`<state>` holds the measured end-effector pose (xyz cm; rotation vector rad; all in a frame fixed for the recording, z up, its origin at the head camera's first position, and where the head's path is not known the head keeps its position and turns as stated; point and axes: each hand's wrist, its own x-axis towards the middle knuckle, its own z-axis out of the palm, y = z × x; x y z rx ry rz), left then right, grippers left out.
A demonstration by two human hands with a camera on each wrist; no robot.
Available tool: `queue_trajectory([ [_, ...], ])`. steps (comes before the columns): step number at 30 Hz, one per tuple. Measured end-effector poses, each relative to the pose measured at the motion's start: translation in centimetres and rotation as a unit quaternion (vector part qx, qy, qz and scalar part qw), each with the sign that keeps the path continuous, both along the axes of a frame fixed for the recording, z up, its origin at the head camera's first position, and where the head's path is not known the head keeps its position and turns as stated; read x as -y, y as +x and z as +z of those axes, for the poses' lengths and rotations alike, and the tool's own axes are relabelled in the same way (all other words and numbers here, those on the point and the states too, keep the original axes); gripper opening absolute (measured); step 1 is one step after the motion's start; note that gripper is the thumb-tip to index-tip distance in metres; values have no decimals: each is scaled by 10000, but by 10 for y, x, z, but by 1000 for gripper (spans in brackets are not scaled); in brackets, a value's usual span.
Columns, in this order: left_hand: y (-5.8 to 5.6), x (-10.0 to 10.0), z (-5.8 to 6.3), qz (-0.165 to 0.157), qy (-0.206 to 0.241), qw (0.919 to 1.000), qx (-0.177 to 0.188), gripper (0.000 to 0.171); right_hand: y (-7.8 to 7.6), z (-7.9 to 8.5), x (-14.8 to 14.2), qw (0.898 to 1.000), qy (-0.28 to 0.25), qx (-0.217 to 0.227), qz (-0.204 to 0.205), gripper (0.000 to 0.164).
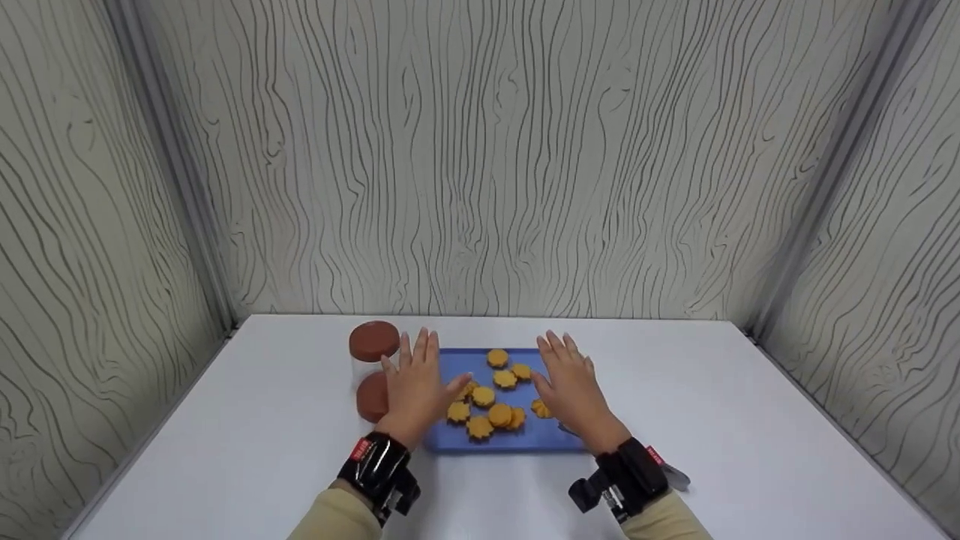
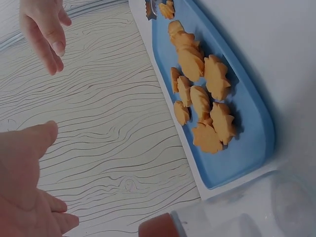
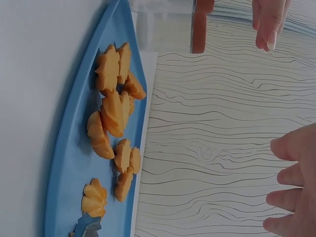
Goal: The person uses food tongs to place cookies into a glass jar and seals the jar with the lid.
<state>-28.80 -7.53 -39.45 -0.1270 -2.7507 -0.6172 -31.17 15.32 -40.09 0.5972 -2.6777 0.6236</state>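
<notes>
My left hand [image 1: 416,382] is held up over the left end of a blue tray [image 1: 540,440], fingers straight and spread, holding nothing. Opposite it, my right hand [image 1: 576,386] is raised above the tray's right end, also empty with fingers extended. Several golden cookies [image 1: 483,396] with scalloped edges lie on the tray, mostly between the hands; some overlap in the left wrist view. One ridged cookie [image 3: 94,198] sits apart, beside the toothed metal end [image 3: 88,226] of a utensil. The utensil's middle is hidden under my right wrist in the head view.
Two clear jars with reddish-brown lids, a far one [image 1: 373,341] and a near one [image 1: 370,397], stand left of the tray, partly behind my left hand. A rounded metal end [image 1: 677,478] shows past my right wrist. Wood-patterned panels [image 1: 480,157] enclose the white table [image 1: 225,450].
</notes>
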Motion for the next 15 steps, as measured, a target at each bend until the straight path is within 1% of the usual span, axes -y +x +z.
queue_trajectory([
  [4,1,6,-3,66,-5,10000,31,85,1,-3,2,10000,-24,7,66,51],
  [8,2,14,-6,91,96,9999,81,86,0,-8,7,9999,-57,7,109,50],
  [15,5,27,-11,285,184,9992,224,89,-2,-12,16,9998,-31,-36,169,49],
])
